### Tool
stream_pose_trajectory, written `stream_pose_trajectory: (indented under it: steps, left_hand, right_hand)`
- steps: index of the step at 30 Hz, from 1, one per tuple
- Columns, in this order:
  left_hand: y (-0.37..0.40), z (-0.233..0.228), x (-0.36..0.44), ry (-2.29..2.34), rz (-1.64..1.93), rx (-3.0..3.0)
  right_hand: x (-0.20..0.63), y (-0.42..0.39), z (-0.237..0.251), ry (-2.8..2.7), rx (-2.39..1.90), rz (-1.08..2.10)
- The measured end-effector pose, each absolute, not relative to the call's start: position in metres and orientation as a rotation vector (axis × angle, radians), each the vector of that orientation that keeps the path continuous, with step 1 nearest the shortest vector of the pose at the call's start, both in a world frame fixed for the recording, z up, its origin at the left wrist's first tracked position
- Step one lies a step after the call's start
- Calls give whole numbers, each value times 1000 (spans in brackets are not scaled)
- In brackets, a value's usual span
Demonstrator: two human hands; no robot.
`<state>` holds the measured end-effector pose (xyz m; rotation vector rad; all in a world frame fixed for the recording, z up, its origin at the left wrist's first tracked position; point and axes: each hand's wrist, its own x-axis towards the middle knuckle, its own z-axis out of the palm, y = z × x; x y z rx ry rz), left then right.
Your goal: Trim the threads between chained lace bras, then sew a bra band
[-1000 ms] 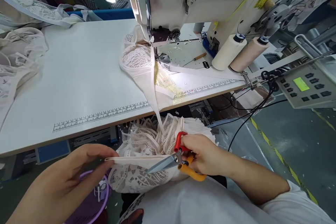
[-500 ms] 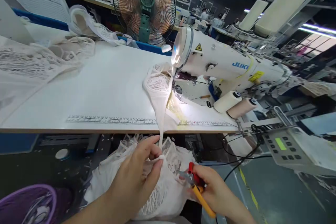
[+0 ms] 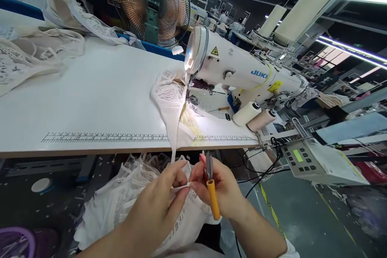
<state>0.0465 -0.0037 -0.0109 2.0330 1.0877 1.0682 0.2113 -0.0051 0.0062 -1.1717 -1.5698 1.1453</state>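
Note:
My left hand (image 3: 159, 201) is closed, its thumb and finger pinching the end of a thin white strap (image 3: 181, 187). My right hand (image 3: 222, 187) holds a pair of snips (image 3: 213, 197) with a red and an orange-yellow handle, grey blades pointing up. Its thumb and fingertip also meet the strap end, right beside my left fingertips. The strap runs up to a white lace bra (image 3: 171, 107) on the table, whose edge lies under the sewing machine (image 3: 238, 60) head. More white lace garments (image 3: 130, 193) are heaped on my lap, partly hidden by my hands.
A printed ruler (image 3: 105, 138) runs along the front edge of the white table (image 3: 99, 96). Thread cones (image 3: 247, 113) stand by the machine, a fan (image 3: 152, 4) behind. Further bra pieces (image 3: 27, 56) lie left. A control box (image 3: 305, 159) hangs right, and a purple basket (image 3: 18, 231) sits lower left.
My right hand has moved left and up to my left fingertips, turning the snips' blades upward, and now pinches at the strap end too. The view has swung slightly right.

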Motion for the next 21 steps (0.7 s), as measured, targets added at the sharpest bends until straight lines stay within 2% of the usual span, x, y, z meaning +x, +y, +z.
stream_pose_trajectory:
  steps: [6, 12, 21]
  left_hand:
    - [4, -1, 45, 1074, 717, 1828]
    - [9, 5, 50, 1002, 732, 1633]
    - [19, -5, 41, 992, 668, 1348]
  right_hand:
    - [208, -6, 7, -1519, -1116, 1098]
    - [208, 0, 4, -1568, -1143, 1048]
    - [242, 10, -2, -2080, -1159, 1381]
